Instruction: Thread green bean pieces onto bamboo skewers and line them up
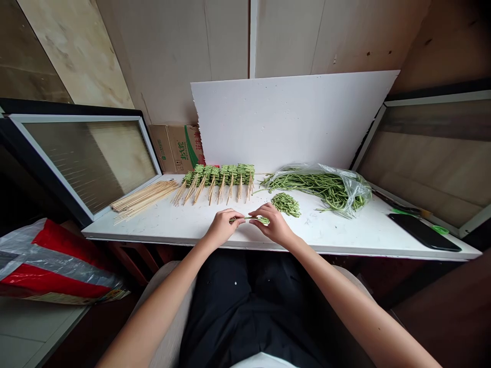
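Over the front part of the white tabletop, my left hand [223,226] and my right hand [274,225] are close together, fingertips pinched. A thin green long bean [251,218] stretches between them, held at both ends. Under the fingers of my right hand more green bean [264,221] shows; how many pieces, I cannot tell. Just beyond that hand lies a small heap of cut bean pieces [286,204]. Bean skewers [229,176] are stacked behind my left hand, their bare sticks pointing toward me.
Loose bamboo sticks [148,197] lie at the left. A clear plastic bag [351,189] of whole long beans [307,183] is at the back right. A black phone [424,232] rests near the right edge. A white board [291,122] and a cardboard box [174,148] stand behind.
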A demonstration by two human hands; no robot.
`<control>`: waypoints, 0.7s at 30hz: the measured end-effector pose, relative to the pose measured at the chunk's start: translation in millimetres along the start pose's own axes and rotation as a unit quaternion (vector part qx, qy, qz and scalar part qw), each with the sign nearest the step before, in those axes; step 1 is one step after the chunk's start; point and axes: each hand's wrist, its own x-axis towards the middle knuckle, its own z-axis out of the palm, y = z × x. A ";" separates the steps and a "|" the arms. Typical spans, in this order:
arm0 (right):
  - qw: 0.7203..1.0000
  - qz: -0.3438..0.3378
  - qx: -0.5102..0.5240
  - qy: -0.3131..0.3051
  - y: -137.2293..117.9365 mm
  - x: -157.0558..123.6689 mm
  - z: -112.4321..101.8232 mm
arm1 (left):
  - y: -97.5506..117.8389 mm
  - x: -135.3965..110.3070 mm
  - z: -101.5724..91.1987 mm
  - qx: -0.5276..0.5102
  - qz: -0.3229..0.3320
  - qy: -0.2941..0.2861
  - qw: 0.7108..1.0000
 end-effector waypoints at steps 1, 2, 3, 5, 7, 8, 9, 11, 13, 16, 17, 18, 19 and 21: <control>1.000 -0.011 -0.002 0.004 -2.8 0.4 1.3 | 2.4 -0.1 0.0 0.007 0.010 -0.004 1.000; 1.000 -0.020 -0.005 0.006 -5.4 0.7 2.7 | 4.6 -0.2 0.6 0.011 0.019 -0.008 1.000; 1.000 -0.026 -0.009 0.008 -7.7 1.0 4.0 | 6.6 -0.4 1.6 0.011 0.024 -0.011 1.000; 0.999 -0.030 -0.013 0.017 -11.3 1.1 6.4 | 9.8 -0.8 4.1 0.000 0.028 -0.019 0.999; 0.999 -0.017 0.004 0.038 -13.4 0.4 9.1 | 12.3 -1.1 6.3 -0.020 0.025 -0.027 0.999; 0.998 -0.001 0.023 0.051 -13.8 -0.3 10.8 | 13.4 -1.3 7.1 -0.032 0.022 -0.029 0.999; 0.997 0.020 0.050 0.064 -13.8 -1.0 12.9 | 14.4 -1.5 7.7 -0.046 0.019 -0.028 0.998; 0.988 0.067 0.112 0.084 -12.3 -2.5 17.9 | 16.4 -1.7 8.5 -0.079 0.010 -0.018 0.997; 0.975 0.105 0.173 0.091 -9.3 -3.6 23.4 | 17.9 -1.9 8.9 -0.109 0.002 -0.009 0.994; 0.958 0.139 0.230 0.099 -5.7 -3.8 28.1 | 18.3 -1.4 9.1 -0.129 -0.009 0.001 0.992; 0.956 0.143 0.235 0.101 -5.5 -3.5 27.7 | 17.8 -1.1 9.1 -0.131 -0.014 0.003 0.991; 0.957 0.142 0.231 0.102 -6.0 -3.0 26.1 | 17.0 -0.6 8.9 -0.132 -0.021 0.006 0.991; 0.961 0.136 0.218 0.101 -7.0 -2.4 23.4 | 15.9 -0.1 8.7 -0.136 -0.030 0.012 0.990; 0.972 0.117 0.178 0.102 -10.2 -0.6 15.9 | 13.8 0.8 8.1 -0.149 -0.050 0.022 0.987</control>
